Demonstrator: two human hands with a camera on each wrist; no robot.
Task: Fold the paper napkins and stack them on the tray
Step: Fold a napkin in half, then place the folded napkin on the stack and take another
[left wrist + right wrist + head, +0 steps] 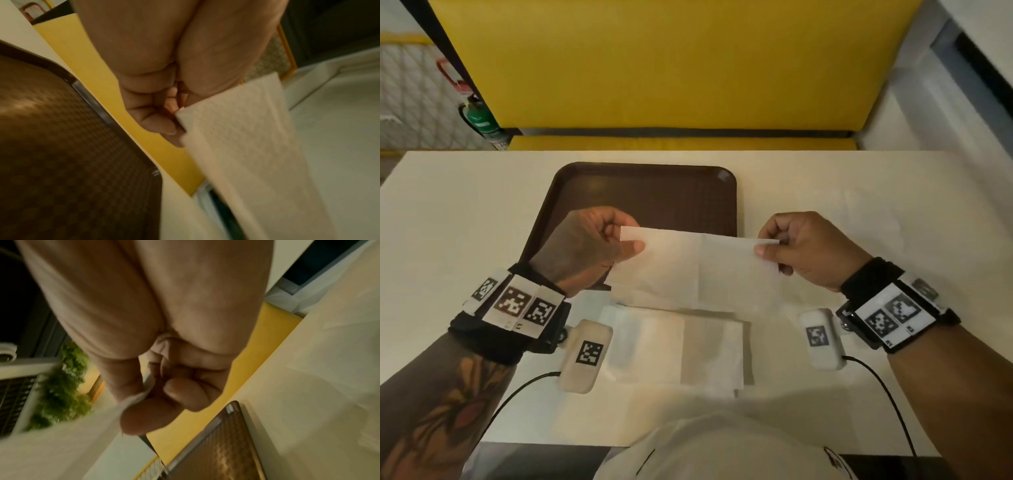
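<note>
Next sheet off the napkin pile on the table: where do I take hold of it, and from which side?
Judging by the pile, it lies flat and square near the table's front edge, so pinch the top sheet's two far corners, one hand from each side, thumb sliding under. That matches how the left hand and right hand now pinch the held napkin taut above the tray.

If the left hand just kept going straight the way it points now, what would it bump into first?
The left hand pinches the left end of the held napkin and points toward the right hand. Going straight on, it would only crumple the napkin, then probably meet that hand. The brown tray seems to lie below; depth is unclear.
</note>
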